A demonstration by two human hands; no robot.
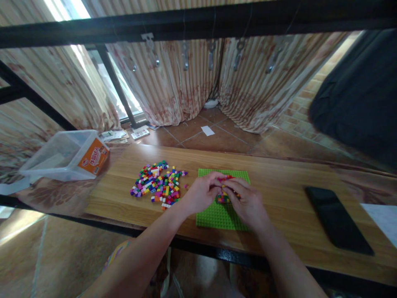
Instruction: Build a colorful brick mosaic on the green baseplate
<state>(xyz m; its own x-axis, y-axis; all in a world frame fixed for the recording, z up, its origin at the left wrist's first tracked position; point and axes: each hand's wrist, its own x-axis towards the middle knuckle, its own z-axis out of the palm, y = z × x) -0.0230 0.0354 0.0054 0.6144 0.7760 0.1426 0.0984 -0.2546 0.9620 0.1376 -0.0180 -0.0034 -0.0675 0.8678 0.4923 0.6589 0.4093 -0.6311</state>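
A green studded baseplate (211, 219) lies on the wooden board, and a small build of coloured toy bricks (222, 198) stands on its middle. My left hand (203, 192) is closed at the build's upper left side, thumb and fingers bent against it. From the right, my right hand (248, 200) closes on the same build, its fingertips meeting those of my left. Red and pink bricks show at the top between the fingers; yellow ones show lower down. The fingers hide much of the build, and any single brick between the fingertips cannot be made out.
Loose toy bricks (167, 190) of many colours lie spread left of the baseplate. A clear plastic bin (58, 155) with an orange label stands at the far left. At the right lie a black phone (338, 219) and a white sheet (381, 219). A dark bar (192, 22) with hooks crosses above.
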